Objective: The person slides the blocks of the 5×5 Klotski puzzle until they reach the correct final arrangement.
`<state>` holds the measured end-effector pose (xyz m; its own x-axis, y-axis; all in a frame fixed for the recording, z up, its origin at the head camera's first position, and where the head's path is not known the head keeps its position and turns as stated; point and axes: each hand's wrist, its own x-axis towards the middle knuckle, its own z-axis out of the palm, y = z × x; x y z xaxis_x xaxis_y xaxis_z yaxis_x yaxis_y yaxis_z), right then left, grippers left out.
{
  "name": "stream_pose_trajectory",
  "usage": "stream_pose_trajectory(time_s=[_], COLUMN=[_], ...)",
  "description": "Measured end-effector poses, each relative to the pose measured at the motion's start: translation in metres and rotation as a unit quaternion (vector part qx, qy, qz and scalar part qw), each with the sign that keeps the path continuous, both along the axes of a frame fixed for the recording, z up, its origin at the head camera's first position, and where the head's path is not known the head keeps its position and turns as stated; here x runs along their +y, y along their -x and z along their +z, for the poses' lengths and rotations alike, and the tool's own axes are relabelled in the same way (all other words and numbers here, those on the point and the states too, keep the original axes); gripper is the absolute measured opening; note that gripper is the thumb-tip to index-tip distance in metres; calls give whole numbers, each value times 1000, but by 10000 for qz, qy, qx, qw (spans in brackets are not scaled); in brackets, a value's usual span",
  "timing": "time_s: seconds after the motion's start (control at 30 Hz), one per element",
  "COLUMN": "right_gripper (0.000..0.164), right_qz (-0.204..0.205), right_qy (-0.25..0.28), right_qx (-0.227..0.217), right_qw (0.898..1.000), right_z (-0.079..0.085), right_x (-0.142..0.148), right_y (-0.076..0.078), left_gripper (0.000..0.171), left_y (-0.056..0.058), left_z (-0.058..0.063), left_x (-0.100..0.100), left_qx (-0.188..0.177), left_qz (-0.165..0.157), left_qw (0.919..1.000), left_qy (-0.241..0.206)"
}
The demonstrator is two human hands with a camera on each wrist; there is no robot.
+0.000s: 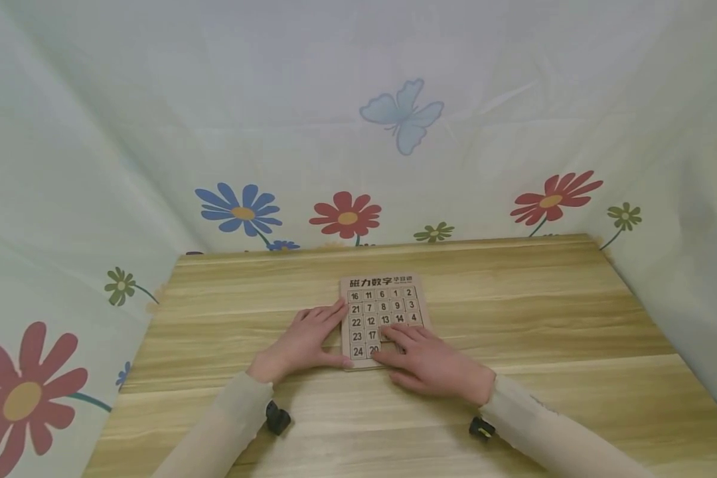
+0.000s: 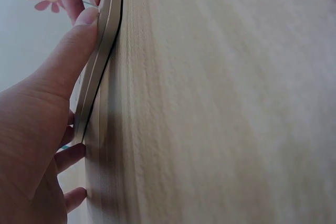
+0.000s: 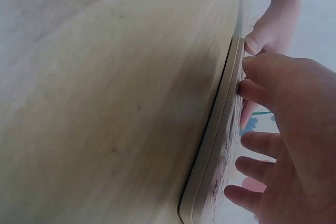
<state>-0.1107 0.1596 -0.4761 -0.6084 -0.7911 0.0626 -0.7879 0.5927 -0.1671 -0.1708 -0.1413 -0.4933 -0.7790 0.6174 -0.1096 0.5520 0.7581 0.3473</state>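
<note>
A wooden number slide puzzle [image 1: 385,279] lies flat on the table, its numbered tiles set in rows under a printed heading. My left hand [image 1: 311,336] rests along the puzzle's left side, fingertips at the left edge and thumb at the near left corner. In the left wrist view the thumb [image 2: 73,48] lies extended against the frame's edge. Over the lower right tiles is my right hand [image 1: 433,362], its fingertips touching the board and hiding several tiles. The right wrist view shows its fingers [image 3: 257,169] spread loosely over the puzzle's face.
The wood-grain table [image 1: 245,285] stretches out on every side of the puzzle. White curtains [image 1: 287,99] with printed flowers and a butterfly stand behind it and at both sides. A small black device [image 1: 277,418] sits at the left wrist, another [image 1: 482,429] at the right.
</note>
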Motion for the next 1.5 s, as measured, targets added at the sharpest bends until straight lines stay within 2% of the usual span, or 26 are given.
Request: stream_pose_trajectory(time_s=[0.3, 0.5, 0.7, 0.9, 1.03, 1.5], right_gripper=[49, 49, 48, 49, 49, 49], right_qz=[-192, -252, -40, 199, 290, -6], right_qy=[-139, -156, -117, -204, -194, -240], right_qx=[-5, -17, -35, -151, -130, -52], right_qw=[9997, 9996, 9999, 9995, 9993, 9997], right_z=[2, 2, 7, 4, 4, 3], right_x=[19, 26, 9, -17, -24, 7], right_y=[-3, -3, 2, 6, 6, 2], left_gripper=[116, 118, 117, 116, 116, 115], left_y=[0, 1, 1, 0, 0, 0], left_z=[0, -2, -1, 0, 1, 0], left_x=[1, 0, -2, -1, 0, 0], left_qx=[53, 12, 31, 48, 51, 63], left_qz=[7, 17, 5, -49, -47, -39], left_qw=[9999, 10000, 10000, 10000, 10000, 10000], left_qy=[-138, -24, -20, -24, -4, -12])
